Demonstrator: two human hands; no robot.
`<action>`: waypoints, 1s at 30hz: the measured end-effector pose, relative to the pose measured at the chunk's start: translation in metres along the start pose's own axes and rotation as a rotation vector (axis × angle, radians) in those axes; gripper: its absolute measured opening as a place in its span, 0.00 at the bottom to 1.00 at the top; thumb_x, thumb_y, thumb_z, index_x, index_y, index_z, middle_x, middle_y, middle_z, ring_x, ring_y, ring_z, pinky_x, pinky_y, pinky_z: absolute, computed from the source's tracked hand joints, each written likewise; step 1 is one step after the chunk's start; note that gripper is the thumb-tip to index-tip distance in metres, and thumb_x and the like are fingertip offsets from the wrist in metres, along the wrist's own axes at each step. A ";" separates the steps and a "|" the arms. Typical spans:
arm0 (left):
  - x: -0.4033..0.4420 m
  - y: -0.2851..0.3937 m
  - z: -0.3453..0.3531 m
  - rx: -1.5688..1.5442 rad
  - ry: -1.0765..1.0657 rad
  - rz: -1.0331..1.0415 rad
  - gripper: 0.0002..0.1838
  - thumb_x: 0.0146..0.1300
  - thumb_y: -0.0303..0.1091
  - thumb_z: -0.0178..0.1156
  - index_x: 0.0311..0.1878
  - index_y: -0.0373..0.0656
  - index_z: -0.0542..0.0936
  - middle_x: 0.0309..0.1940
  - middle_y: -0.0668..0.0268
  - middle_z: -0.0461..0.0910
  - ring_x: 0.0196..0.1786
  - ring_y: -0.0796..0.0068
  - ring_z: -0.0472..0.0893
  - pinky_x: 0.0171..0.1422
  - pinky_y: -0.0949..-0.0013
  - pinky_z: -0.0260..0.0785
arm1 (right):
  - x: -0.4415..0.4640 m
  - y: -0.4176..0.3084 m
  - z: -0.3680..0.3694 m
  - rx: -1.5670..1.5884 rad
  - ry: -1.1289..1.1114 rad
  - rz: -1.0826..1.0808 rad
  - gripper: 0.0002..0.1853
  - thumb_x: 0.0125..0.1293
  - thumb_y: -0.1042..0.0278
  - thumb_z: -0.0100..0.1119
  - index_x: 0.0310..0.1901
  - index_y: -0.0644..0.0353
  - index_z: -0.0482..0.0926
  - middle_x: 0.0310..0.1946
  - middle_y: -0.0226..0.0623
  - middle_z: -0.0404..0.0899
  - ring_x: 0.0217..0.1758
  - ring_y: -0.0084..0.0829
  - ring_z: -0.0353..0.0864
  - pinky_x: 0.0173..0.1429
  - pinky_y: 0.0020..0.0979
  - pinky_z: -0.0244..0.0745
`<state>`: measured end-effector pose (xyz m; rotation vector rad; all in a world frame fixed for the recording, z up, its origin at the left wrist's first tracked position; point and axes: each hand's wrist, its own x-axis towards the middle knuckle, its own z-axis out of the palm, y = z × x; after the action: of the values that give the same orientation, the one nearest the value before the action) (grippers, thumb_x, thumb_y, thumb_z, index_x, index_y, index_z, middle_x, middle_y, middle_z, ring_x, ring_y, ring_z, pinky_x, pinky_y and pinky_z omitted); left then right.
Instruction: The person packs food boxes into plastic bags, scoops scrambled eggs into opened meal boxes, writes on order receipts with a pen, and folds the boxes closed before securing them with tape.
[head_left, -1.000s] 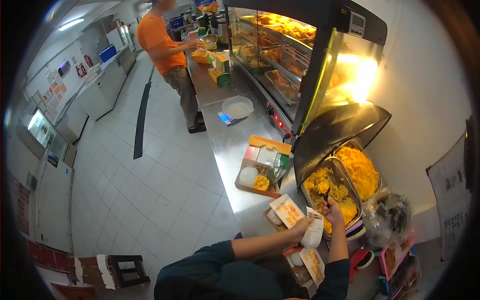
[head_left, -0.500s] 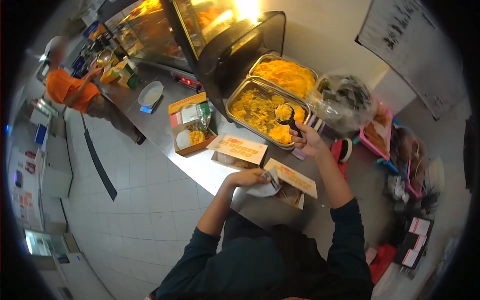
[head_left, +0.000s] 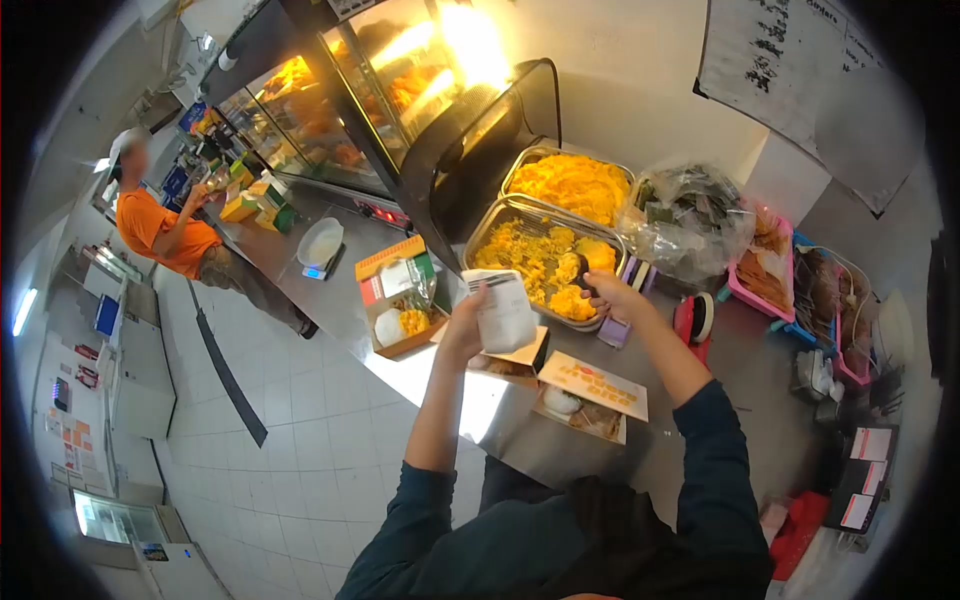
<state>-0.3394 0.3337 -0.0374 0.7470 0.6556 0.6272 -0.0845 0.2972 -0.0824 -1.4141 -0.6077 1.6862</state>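
My left hand [head_left: 464, 328] grips a white paper packet [head_left: 505, 312] with dark print at its top, held up in front of the near tray. My right hand [head_left: 612, 297] is closed round the handle of a black scoop [head_left: 582, 272], whose bowl is mostly hidden against yellow food at the tray's right end. This metal tray [head_left: 478, 226] holds crumbly yellow food, perhaps scrambled egg or rice. Below my hands stands an open printed food box [head_left: 594, 385] with a white mound and brown food inside. A second box [head_left: 519, 362] is partly covered by the packet and my left hand.
An open box [head_left: 401, 296] with a white mound and yellow food stands left. Behind are another full tray [head_left: 570, 176], a lit glass warmer [head_left: 330, 110], a bag of dark leaves [head_left: 690, 205] and a scale [head_left: 318, 250]. A person in orange [head_left: 168, 235] stands far left.
My left hand has lifted the paper packet up and away from the right-hand box. The scoop, seen loaded before, is now turned against the yellow food. The camera view has shifted.
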 end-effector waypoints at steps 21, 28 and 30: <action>0.062 -0.053 -0.032 -0.302 0.388 -0.013 0.19 0.64 0.44 0.36 0.45 0.37 0.66 0.34 0.57 0.74 0.35 0.61 0.77 0.37 0.58 0.73 | 0.096 -0.026 0.093 -1.508 -0.165 -0.391 0.30 0.55 0.68 0.46 0.61 0.51 0.51 0.38 0.50 0.74 0.34 0.45 0.76 0.37 0.39 0.71; 0.061 -0.052 -0.035 -0.293 0.351 -0.074 0.21 0.64 0.46 0.36 0.46 0.37 0.67 0.37 0.55 0.74 0.37 0.58 0.76 0.41 0.55 0.71 | 0.087 -0.012 0.036 -1.323 -0.394 -0.472 0.27 0.61 0.67 0.42 0.60 0.64 0.50 0.39 0.52 0.72 0.37 0.39 0.75 0.42 0.35 0.68; 0.064 -0.053 -0.034 -0.312 0.367 -0.076 0.22 0.63 0.47 0.37 0.46 0.37 0.68 0.37 0.55 0.74 0.40 0.57 0.76 0.44 0.54 0.70 | 0.080 -0.010 0.013 -1.213 -0.422 -0.367 0.24 0.61 0.67 0.42 0.59 0.60 0.55 0.37 0.45 0.73 0.31 0.32 0.73 0.35 0.30 0.68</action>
<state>-0.3092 0.3623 -0.1164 0.3155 0.8925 0.7835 -0.0953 0.3705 -0.1157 -1.5096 -2.2315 1.2904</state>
